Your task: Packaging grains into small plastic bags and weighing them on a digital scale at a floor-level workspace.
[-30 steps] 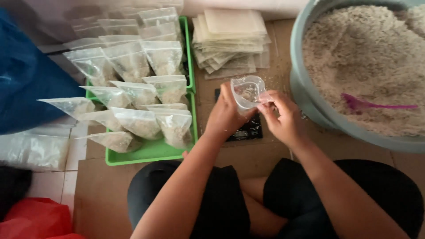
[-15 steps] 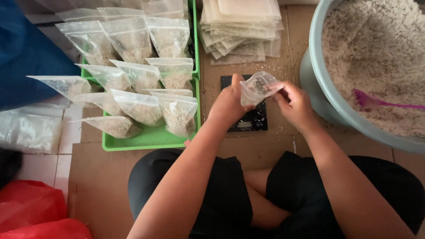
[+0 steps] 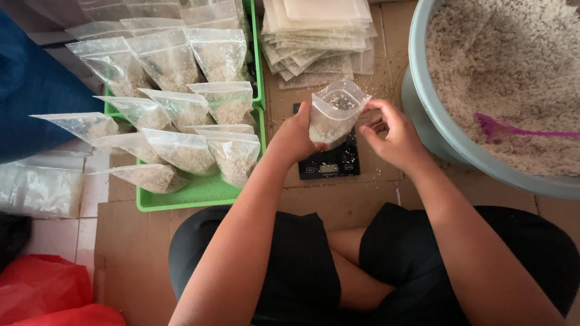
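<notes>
Both hands are closed on one small clear plastic pouch [image 3: 334, 113], which is held up over a black digital scale [image 3: 330, 162]. At the pouch's left edge it is gripped by the left hand [image 3: 294, 137], and its right top corner is pinched by the fingers of the right hand [image 3: 394, 134]. The pouch mouth is held open, and a little pale grain is seen lying in its lower part. Whether the pouch touches the scale cannot be told from this view.

The scale is set on brown cardboard [image 3: 338, 202] laid on the floor, just in front of the crossed legs in black shorts [image 3: 302, 271]. Loose grains are scattered over the cardboard around it. Behind the scale, a stack of flat empty pouches [image 3: 317, 30] is piled. To the right, a large grey basin [image 3: 444, 142] filled with pale grain is placed, and a purple scoop [image 3: 504, 128] is lying in the grain.

To the left of the scale, a green tray [image 3: 193, 192] is loaded with many filled pouches [image 3: 187, 148], leaned one against another in rows. Further left, more clear bags [image 3: 36, 190] are seen on the white floor tiles, beside blue fabric [image 3: 36, 102], with red plastic [image 3: 48, 293] at the lower corner.
</notes>
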